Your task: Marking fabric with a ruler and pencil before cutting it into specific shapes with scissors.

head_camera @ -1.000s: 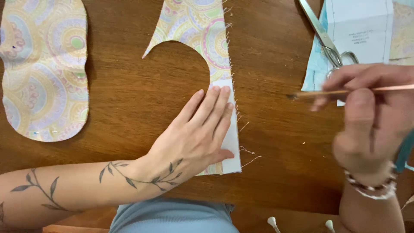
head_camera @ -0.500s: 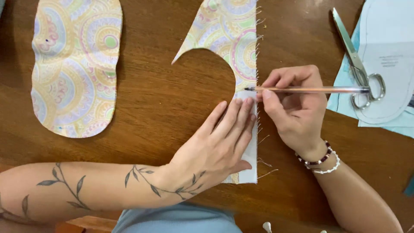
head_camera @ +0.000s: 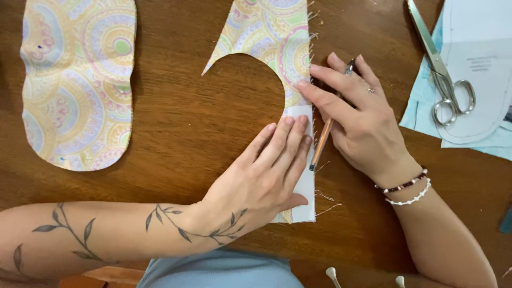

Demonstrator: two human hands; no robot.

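A patterned pastel fabric piece [head_camera: 269, 32] with a curved cut-out lies on the wooden table [head_camera: 181, 122]; its lower end is folded over, white side up. My left hand [head_camera: 261, 176] lies flat on that lower end, fingers together, pressing it down. My right hand [head_camera: 354, 114] rests on the fabric's frayed right edge, fingertips on the cloth, with a thin orange pen [head_camera: 322, 143] held under the fingers, lying along the edge.
A cut-out patterned fabric shape [head_camera: 77, 85] lies at the left. Metal scissors [head_camera: 440, 69] rest on a white paper pattern [head_camera: 480, 64] over light blue cloth at the upper right. Two white pin heads [head_camera: 332, 273] show at the bottom edge.
My right hand came in from the right with the pen, first pointing it at the fabric edge, and now lies over the edge with the pen turned lengthwise. My left hand stayed pressed down.
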